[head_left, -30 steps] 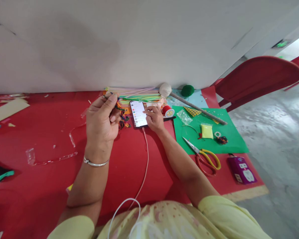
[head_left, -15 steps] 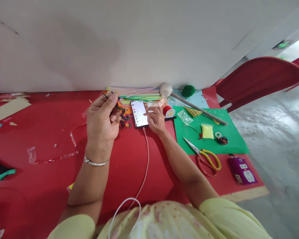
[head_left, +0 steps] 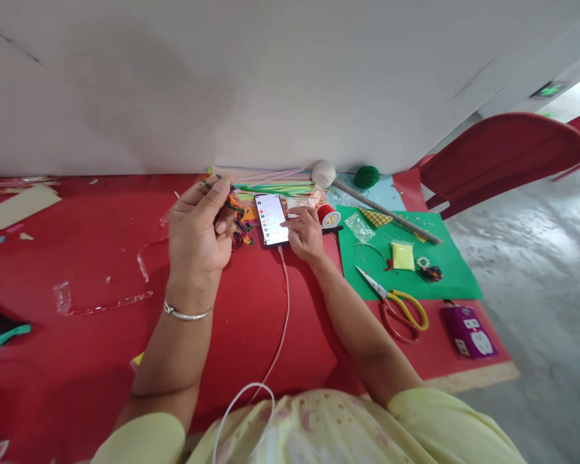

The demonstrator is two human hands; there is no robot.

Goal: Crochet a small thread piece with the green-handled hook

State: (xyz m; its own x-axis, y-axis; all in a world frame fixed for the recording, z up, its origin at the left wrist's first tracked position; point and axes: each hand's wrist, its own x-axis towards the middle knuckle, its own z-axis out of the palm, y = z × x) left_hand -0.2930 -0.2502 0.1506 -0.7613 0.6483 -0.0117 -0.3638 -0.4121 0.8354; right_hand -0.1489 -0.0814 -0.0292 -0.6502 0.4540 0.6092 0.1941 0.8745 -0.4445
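Note:
My left hand (head_left: 200,225) is raised over the red tabletop, its thumb and fingers closed on a multicoloured braided cord (head_left: 236,209). Strands of the cord hang down on the right of the hand, and part of it is hidden in the grip. A phone (head_left: 271,219) with a lit white screen showing a list lies to the right of it. At the phone's right edge is my right hand (head_left: 307,233), fingers apart, with a fingertip at the screen. A pink charging cable (head_left: 287,309) runs from the phone's bottom end toward my body.
Beside my right hand is a red thread spool (head_left: 327,216). Scissors (head_left: 391,303) lie partly on a green sheet (head_left: 457,277), with a stick (head_left: 391,216) across its top. Pipe cleaners (head_left: 265,177), a white ball (head_left: 323,174) and green yarn (head_left: 367,176) line the wall. A purple box (head_left: 468,332) sits at right.
Both hands keep nearly the same pose, with the right fingertip still at the phone screen. The view has shifted very slightly.

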